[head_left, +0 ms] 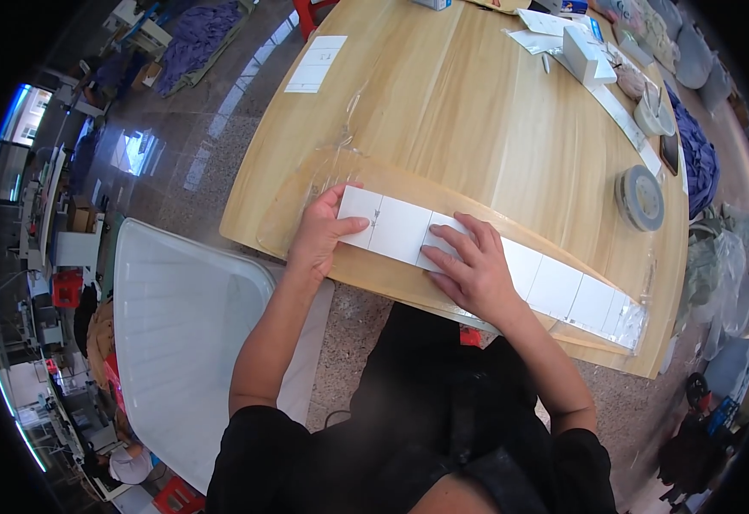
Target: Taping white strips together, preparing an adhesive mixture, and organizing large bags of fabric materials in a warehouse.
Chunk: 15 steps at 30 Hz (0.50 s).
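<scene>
Seen from above at the near edge of a wooden table (477, 111): a long white strip of labels (400, 230) lying flat inside a clear plastic sleeve (306, 193), long axis running from upper left down to lower right, following the table's curved rim; left hand (323, 231) resting on the strip's left end, thumb laid across the first panel, fingers spread along its outer edge, pressing rather than clasping; right hand (468, 265) flat and open on the strip near its middle, fingertips pointing left toward the other hand, palm down, nothing gripped; one bare panel showing between the two hands, the longer run of the strip stretching away to the right of the right hand, so that hand nearer the free remainder; strip's far right end close to the sleeve's open corner at the table edge; farther off, well apart, a grey tape roll (640, 197), a white box (584, 53), a loose sheet (316, 64); beside the table, a white chair (186, 317).
</scene>
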{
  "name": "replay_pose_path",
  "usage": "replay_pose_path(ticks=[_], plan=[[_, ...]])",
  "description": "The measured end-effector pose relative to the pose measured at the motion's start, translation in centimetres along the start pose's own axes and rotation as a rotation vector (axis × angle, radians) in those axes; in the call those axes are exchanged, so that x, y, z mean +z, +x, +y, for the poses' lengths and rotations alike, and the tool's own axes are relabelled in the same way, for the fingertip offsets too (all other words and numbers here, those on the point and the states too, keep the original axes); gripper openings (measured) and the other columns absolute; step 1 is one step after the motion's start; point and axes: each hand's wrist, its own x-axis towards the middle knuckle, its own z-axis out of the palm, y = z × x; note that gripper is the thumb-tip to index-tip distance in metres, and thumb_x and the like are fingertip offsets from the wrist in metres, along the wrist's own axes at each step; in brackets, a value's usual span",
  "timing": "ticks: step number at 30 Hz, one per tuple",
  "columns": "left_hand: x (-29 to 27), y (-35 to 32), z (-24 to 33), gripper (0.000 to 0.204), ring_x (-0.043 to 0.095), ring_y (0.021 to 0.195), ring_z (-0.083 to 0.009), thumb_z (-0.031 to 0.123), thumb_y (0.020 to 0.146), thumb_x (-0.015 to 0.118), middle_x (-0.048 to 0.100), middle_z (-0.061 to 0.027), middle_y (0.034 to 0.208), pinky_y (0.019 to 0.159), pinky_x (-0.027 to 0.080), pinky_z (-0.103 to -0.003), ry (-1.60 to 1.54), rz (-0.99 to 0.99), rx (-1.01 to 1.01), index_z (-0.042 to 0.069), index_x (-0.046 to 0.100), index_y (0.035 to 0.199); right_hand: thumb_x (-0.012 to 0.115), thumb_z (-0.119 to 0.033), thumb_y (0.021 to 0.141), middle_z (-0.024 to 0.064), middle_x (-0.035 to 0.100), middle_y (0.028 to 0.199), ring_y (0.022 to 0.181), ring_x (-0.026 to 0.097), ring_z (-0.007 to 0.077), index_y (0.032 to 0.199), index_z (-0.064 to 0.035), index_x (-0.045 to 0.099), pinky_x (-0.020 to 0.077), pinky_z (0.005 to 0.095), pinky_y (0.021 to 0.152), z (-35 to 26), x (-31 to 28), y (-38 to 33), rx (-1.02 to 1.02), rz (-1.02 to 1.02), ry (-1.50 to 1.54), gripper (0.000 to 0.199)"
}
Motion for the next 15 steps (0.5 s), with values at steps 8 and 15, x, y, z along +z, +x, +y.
replay_pose_path(ticks=[8, 15], plan=[[-0.18, 0.45, 0.18, 0.054, 0.061, 0.095, -0.0178, -0.011, 0.068, 0.064, 0.062, -0.0103, 0.105, 0.084, 0.049, -0.029, -0.019, -0.001, -0.050, 0.001, 0.050, 0.119, 0.076, -0.014, 0.064, 0.0076, 0.055, 0.116, 0.112, 0.047, 0.0360, 0.100, -0.0113, 0.065, 0.0421, 0.0464, 0.090, -0.01, 0.19, 0.08, 0.013, 0.002, 0.005, 0.037], [-0.33, 0.64, 0.03, 0.050, 0.062, 0.092, -0.0173, -0.010, 0.069, 0.065, 0.063, -0.0094, 0.103, 0.079, 0.051, -0.028, -0.009, 0.004, -0.057, 0.002, 0.052, 0.116, 0.076, -0.014, 0.064, 0.0075, 0.055, 0.116, 0.112, 0.047, 0.0359, 0.100, -0.0116, 0.065, 0.0418, 0.0462, 0.091, -0.12, -0.04, -0.02, 0.010, -0.009, 0.001, 0.038]])
